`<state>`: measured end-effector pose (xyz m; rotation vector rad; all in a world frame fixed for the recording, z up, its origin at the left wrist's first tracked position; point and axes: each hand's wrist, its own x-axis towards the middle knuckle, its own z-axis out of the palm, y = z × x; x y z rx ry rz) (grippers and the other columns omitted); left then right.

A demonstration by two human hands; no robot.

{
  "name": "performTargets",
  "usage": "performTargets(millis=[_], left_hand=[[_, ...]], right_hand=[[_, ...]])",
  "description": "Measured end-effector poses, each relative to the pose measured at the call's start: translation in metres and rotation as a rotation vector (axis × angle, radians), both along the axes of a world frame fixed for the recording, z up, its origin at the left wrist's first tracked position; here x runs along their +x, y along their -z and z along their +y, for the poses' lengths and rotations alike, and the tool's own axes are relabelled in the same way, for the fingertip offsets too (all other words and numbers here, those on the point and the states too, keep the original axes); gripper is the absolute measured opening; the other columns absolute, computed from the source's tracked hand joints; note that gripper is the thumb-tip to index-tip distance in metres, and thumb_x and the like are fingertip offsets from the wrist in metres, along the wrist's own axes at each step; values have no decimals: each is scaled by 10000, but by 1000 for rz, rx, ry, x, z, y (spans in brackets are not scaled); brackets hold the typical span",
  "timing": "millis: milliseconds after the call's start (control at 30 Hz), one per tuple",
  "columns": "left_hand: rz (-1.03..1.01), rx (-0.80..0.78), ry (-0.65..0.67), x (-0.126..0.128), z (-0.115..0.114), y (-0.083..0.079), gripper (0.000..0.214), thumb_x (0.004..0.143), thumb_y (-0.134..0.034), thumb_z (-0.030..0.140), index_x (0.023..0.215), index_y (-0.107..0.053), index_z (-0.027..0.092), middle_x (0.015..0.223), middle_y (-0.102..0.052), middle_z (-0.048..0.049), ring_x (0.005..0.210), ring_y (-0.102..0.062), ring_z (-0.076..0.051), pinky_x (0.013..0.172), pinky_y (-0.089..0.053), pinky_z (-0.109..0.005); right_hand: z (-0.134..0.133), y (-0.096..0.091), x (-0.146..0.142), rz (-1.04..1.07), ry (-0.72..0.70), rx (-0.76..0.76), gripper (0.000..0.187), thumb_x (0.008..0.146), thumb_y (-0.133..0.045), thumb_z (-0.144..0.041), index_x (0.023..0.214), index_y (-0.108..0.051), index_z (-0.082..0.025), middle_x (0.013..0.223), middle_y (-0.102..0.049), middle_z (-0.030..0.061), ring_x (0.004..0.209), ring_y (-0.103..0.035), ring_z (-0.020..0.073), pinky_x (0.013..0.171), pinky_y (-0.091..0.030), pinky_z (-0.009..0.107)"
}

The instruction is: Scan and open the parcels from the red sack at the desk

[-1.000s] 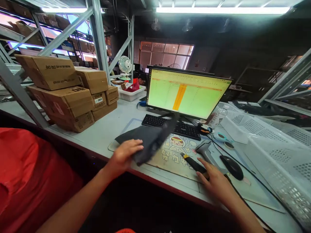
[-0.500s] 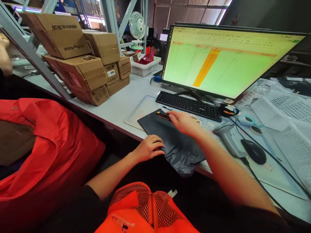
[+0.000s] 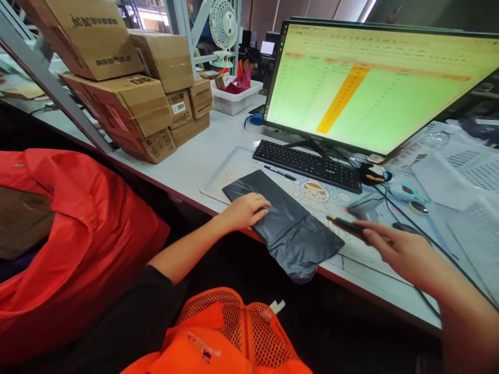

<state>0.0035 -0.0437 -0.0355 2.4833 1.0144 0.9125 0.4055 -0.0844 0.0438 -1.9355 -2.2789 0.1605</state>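
Two bare hands at a desk: one on a dark plastic bag, one gripping a black-and-yellow tool

The landmark is a black keyboard (image 3: 307, 163) on a pale desk (image 3: 220, 137). Nearer the wearer than the keyboard, a flat, dark grey plastic bag (image 3: 290, 228) lies slantwise on a printed desk mat (image 3: 222, 179), its crumpled end hanging over the desk's near edge. The left hand (image 3: 249, 210), to the near left of the keyboard, rests palm down on the bag, partly open, with fingers loosely curved; whether it pinches the plastic cannot be told. The right hand (image 3: 401, 249), to the near right of the keyboard, is closed around the black-and-yellow tool (image 3: 346, 227), whose tip points left, above the mat and just beside the bag's right end. Any blade is too small to make out

Close in front of the keyboard lies a black pen (image 3: 279, 173). Behind it stands a monitor (image 3: 351, 88) showing a yellow-green spreadsheet with an orange column. To the keyboard's left are stacked cardboard boxes (image 3: 132, 104); beyond its left end sit a white basket (image 3: 230, 106) and a small fan (image 3: 223, 26). Right of the keyboard are a grey scanner (image 3: 362, 206) and white perforated trays (image 3: 473, 166). Well to its near left is a red sack (image 3: 105, 208); directly nearer, the wearer's orange mesh vest (image 3: 234, 332)
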Motion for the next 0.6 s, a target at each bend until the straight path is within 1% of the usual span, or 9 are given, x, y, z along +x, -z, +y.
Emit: performTargets(millis=[100,167,233,267,333,400,467,533,600], left_hand=[[95,13,-17,6,25,4,297,984,-625,279,1254,-706,186,1275,-693,-119,1186,-609,-263,1052,-484,-429],[159,12,-20,10,34,9,266,980,-644,303,1203,-731,187,1248,-698,-116,1150,-603,-269,1014,-484,-432],[211,32,-46,14,35,11,218,999,-616,315,1115,-750,188,1175,-707,-107,1080,-598,-261,937,-484,-412],[232,47,-60,16,34,10,205,1008,-599,306,1076,-750,185,1138,-707,-103,1049,-594,-255,902,-477,-400],[264,87,-79,18,30,8,185,1017,-574,268,1012,-734,174,1078,-705,-97,1020,-585,-250,870,-456,-388],[276,139,-63,18,27,4,180,1025,-550,243,990,-708,164,1067,-704,-99,1046,-580,-255,897,-438,-397],[268,182,-30,18,25,2,197,1042,-505,232,993,-680,158,1066,-700,-104,1065,-580,-257,931,-424,-404],[244,191,7,17,24,2,225,1056,-450,222,1000,-657,153,1027,-693,-105,1030,-591,-246,932,-424,-391],[220,175,31,16,24,3,239,1060,-420,217,1009,-643,150,975,-682,-100,977,-599,-233,915,-431,-371]], right_hand=[[7,27,3,-10,70,179,601,1012,-330,-504,1395,-656,-176,1081,-755,167,919,-721,348,810,-556,453],[16,48,-5,-36,61,210,620,1016,-306,-466,1433,-614,-126,1211,-713,208,1037,-696,366,891,-547,483],[24,62,-11,-86,50,192,618,1001,-341,-450,1420,-611,-86,1185,-705,232,1022,-686,376,887,-550,513],[27,64,-14,-109,38,188,608,990,-371,-446,1400,-620,-74,1157,-707,233,1012,-682,378,885,-552,523],[33,59,-20,-121,12,225,575,980,-414,-444,1360,-641,-77,1156,-705,226,1045,-668,381,919,-545,539],[39,44,-33,-65,-26,296,540,988,-433,-450,1348,-646,-107,1182,-702,203,1096,-655,373,969,-531,544],[47,27,-55,41,-109,327,497,1000,-447,-442,1352,-639,-148,1227,-697,173,1141,-649,350,1018,-516,531],[56,18,-83,141,-242,281,460,997,-472,-412,1350,-634,-165,1283,-685,153,1203,-634,325,1066,-499,507],[66,21,-114,194,-376,187,433,982,-499,-366,1342,-634,-167,1308,-677,143,1240,-620,303,1099,-483,488]])
